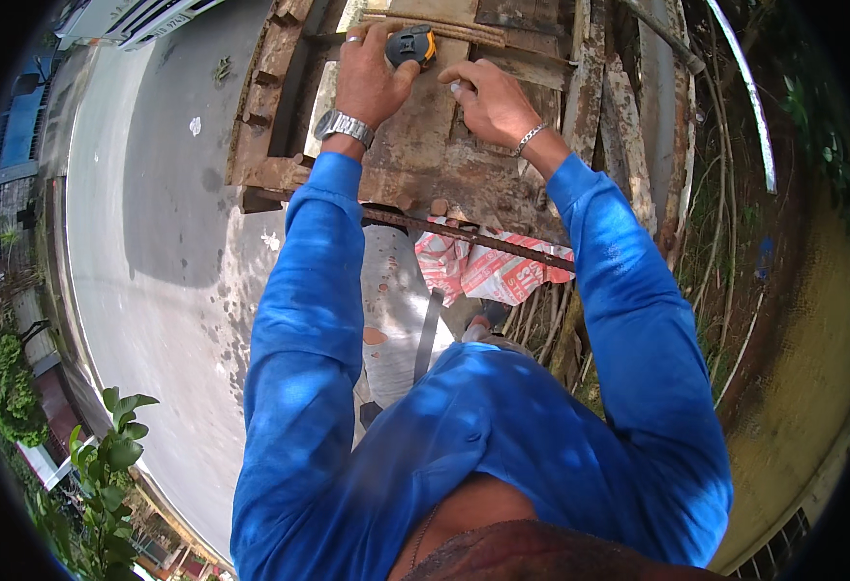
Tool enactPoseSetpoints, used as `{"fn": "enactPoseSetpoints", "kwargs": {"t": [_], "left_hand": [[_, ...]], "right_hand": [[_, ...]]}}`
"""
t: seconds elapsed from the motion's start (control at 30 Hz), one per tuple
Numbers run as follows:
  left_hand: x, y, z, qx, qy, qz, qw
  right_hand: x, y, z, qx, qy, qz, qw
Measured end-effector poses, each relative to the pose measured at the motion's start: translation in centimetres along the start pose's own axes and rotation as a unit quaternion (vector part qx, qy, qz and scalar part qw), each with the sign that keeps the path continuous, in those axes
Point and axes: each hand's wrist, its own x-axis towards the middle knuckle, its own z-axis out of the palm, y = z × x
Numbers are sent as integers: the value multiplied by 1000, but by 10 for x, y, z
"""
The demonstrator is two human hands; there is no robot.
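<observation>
My left hand [375, 82], with a metal watch at its wrist, is closed around a black and yellow tape measure [411, 46] above a worn, rust-brown workbench [415, 174]. My right hand [495, 105], wearing a chain bracelet, is just right of the tape measure. Its fingers are curled, with the index finger bent toward the tape and the thumb close under it; whatever is between them, if anything, is too small to make out. Beyond both hands lie several thin rusty steel rods [444, 31] side by side on the bench.
A rusty ribbed bar [464, 235] crosses the bench's near edge, above a red and white sack [488, 271]. Weathered planks [628, 136] stand along the right, beside thin branches [720, 223]. A paved road [154, 252] runs on the left, with a vehicle [130, 19] at the far left.
</observation>
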Motion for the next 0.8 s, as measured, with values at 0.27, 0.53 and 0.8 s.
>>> {"fn": "enactPoseSetpoints", "kwargs": {"t": [0.27,0.53,0.8], "left_hand": [[19,-5,47,128,-110,-67,983],[-32,36,-22,-157,-127,-192,960],[-89,60,-60,-513,-13,-407,756]], "right_hand": [[-19,28,-49,513,2,268,816],[5,42,-27,363,141,296,872],[37,77,-5,419,139,306,843]]}}
